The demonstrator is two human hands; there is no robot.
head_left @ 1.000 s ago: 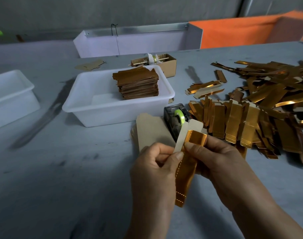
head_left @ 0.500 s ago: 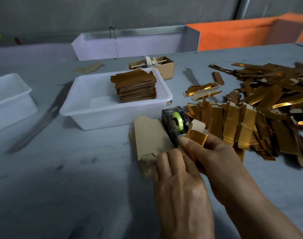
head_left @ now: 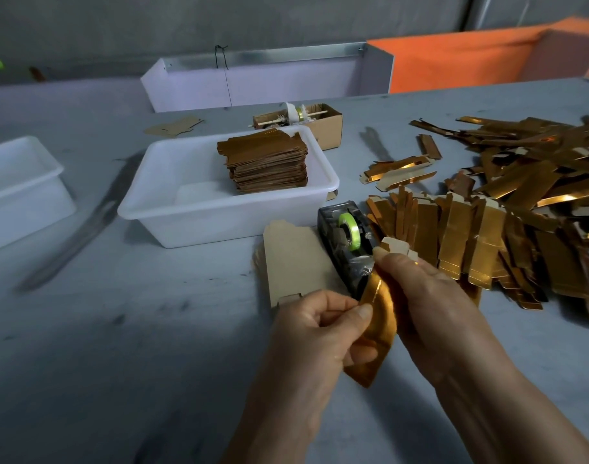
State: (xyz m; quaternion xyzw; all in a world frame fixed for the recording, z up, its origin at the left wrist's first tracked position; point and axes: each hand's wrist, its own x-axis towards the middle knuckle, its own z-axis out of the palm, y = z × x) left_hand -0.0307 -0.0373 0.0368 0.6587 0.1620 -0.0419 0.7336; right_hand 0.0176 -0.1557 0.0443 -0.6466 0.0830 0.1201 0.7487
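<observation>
On the grey table [head_left: 118,363] I see a wide heap of gold blanks [head_left: 487,236] at the right, then a white tub [head_left: 172,212]. Before it stands the tape dispenser [head_left: 343,242]. Just beside it is the gold carton [head_left: 380,316] — the right hand [head_left: 433,296] grips its upper end, perhaps touching the tape, and the left hand [head_left: 316,339] pinches its lower part.

No readable text, labels, brands, numbers or signs anywhere. Gold card [head_left: 380,329], tape dispenser [head_left: 345,242] and white tub [head_left: 202,229] show nothing legible.
</observation>
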